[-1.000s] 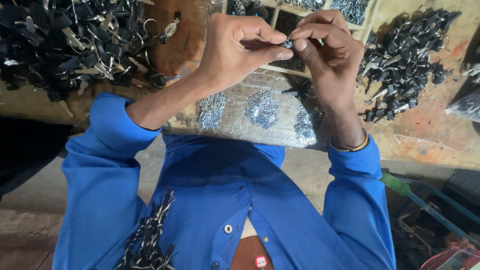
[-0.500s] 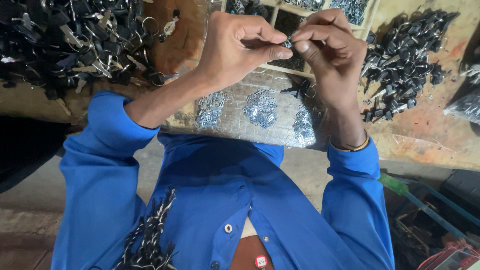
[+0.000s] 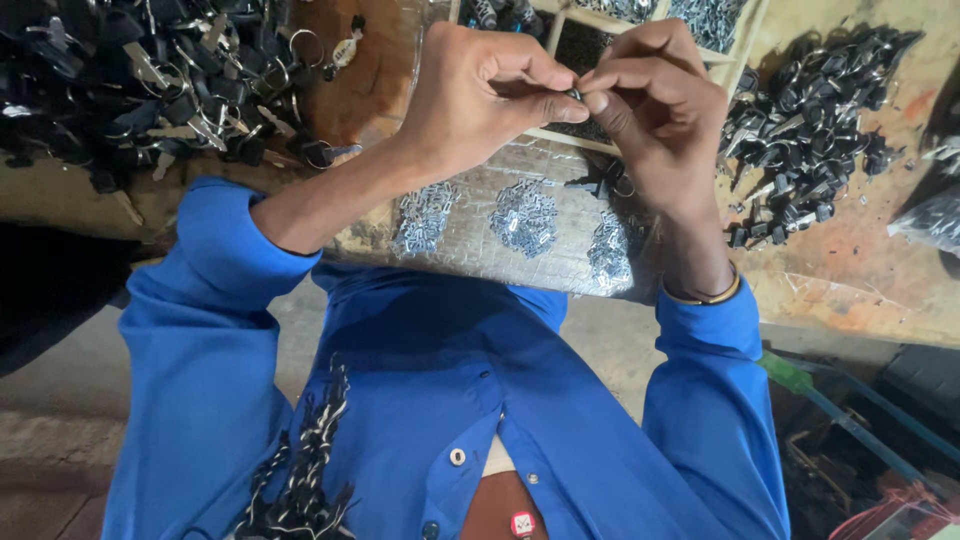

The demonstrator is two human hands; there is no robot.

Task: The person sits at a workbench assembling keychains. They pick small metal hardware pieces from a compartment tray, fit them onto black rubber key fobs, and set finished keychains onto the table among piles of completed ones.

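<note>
Both hands are pinching a small dark metal part [image 3: 574, 94] above the far middle of the worn wooden bench [image 3: 850, 270]. The left hand [image 3: 480, 100] and right hand [image 3: 655, 110] are closing thumb and forefinger on it from either side; the part is lying between the fingertips [image 3: 598, 100], mostly hidden. Compared with half a second ago, the grip is holding unchanged. Three glinting heaps of chain links [image 3: 523, 217] are resting nearer, black-headed keys [image 3: 800, 150] piled right.
</note>
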